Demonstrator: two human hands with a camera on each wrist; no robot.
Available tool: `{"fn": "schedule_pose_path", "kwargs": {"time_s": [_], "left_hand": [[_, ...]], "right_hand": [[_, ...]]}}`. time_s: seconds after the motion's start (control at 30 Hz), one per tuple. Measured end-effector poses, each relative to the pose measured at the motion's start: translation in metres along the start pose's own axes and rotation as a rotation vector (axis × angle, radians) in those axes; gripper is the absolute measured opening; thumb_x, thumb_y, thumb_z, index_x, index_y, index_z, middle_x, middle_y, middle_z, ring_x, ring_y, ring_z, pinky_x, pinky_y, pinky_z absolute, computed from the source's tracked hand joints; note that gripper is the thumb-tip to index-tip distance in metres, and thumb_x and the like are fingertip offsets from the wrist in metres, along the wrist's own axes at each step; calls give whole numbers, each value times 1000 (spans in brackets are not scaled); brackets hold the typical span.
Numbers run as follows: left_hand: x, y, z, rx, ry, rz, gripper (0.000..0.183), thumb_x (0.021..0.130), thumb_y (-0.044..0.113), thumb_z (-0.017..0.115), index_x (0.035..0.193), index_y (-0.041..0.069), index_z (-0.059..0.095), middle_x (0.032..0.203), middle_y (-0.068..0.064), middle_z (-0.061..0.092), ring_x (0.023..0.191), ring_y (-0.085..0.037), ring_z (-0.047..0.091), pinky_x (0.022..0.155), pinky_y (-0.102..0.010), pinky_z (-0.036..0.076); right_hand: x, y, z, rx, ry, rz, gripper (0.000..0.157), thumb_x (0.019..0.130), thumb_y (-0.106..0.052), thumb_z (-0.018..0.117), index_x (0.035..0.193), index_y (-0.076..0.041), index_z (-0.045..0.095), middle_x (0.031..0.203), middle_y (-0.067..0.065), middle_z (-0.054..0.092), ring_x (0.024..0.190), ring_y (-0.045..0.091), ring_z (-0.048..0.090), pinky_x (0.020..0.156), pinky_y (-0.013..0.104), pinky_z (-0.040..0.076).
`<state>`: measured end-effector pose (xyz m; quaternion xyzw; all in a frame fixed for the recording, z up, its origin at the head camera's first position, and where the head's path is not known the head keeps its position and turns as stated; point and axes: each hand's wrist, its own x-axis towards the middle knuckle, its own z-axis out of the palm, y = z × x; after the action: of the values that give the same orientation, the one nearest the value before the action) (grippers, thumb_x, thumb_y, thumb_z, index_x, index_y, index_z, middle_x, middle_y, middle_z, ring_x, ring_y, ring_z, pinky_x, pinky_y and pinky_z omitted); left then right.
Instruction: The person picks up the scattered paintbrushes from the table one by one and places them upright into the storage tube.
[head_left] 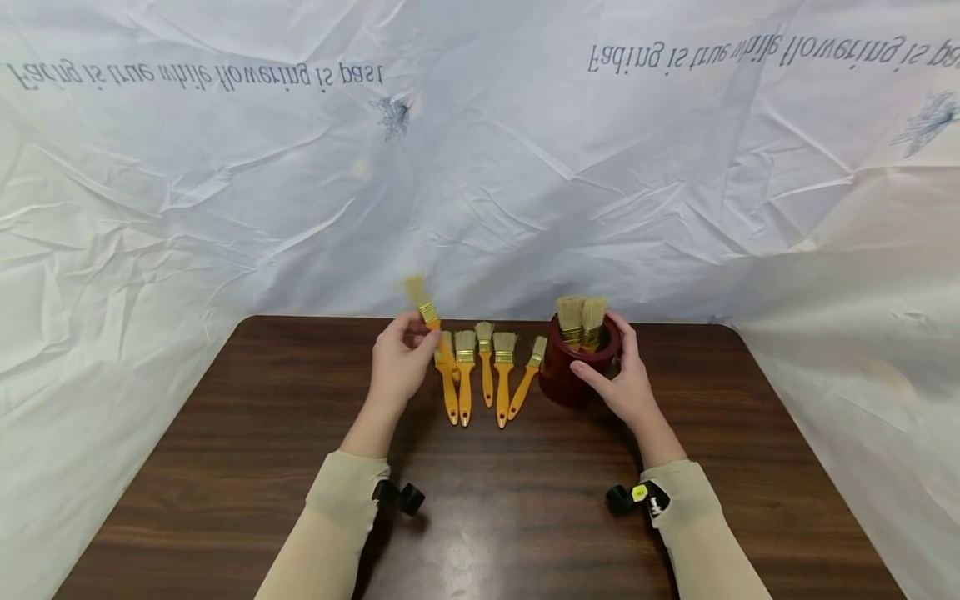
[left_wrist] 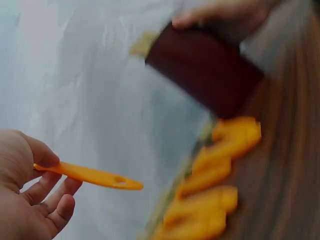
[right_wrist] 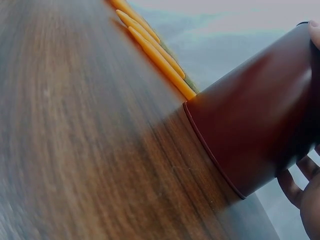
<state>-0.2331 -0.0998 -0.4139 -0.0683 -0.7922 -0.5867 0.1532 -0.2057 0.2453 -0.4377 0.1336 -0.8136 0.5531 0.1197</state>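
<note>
My left hand [head_left: 403, 358] pinches a paintbrush [head_left: 429, 312] by its yellow handle, bristles up, above the left end of a row of brushes. In the left wrist view the handle [left_wrist: 100, 177] sticks out past the thumb and fingers. My right hand [head_left: 626, 379] grips the dark red cup [head_left: 561, 377] from its right side, thumb at the front near the rim. Two brushes [head_left: 582, 318] stand in the cup with their bristles up. The cup's wall [right_wrist: 255, 115] fills much of the right wrist view; its base appears to be at the table.
Several yellow-handled paintbrushes [head_left: 502, 379] lie side by side on the dark wooden table [head_left: 480, 500], bristles toward the back, just left of the cup. A white printed sheet [head_left: 480, 208] hangs behind the table and along its sides.
</note>
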Motion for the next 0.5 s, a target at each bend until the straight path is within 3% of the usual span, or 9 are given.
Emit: {"fn": "schedule_pose_path", "kwargs": {"time_s": [0.17, 0.27, 0.4, 0.5], "left_hand": [[11, 46, 36, -245, -107, 64, 32, 96, 13, 70, 125, 6, 60, 107, -12, 68, 90, -25, 70, 74, -39, 59], [20, 75, 58, -317, -167, 124, 27, 100, 17, 66, 123, 6, 60, 109, -13, 68, 91, -25, 71, 79, -44, 59], [26, 100, 86, -214, -211, 206, 19, 102, 24, 63, 116, 10, 63, 104, -7, 72, 87, -18, 72, 76, -38, 59], [27, 104, 104, -65, -238, 230, 19, 102, 27, 63, 115, 14, 63, 100, -2, 72, 82, -10, 70, 68, -28, 57]], "right_hand": [[-1, 0, 0, 2, 0, 6, 93, 88, -13, 78, 160, -18, 20, 151, 11, 40, 131, 27, 45, 104, 57, 37], [-1, 0, 0, 7, 2, 7, 93, 88, -12, 78, 160, -17, 20, 151, 11, 41, 131, 27, 45, 104, 56, 37], [0, 1, 0, 8, 3, 11, 93, 88, -13, 78, 160, -18, 20, 151, 10, 41, 131, 26, 46, 104, 56, 38], [0, 0, -1, 5, 2, 12, 93, 88, -14, 78, 160, -18, 20, 151, 10, 41, 131, 26, 46, 105, 56, 38]]}}
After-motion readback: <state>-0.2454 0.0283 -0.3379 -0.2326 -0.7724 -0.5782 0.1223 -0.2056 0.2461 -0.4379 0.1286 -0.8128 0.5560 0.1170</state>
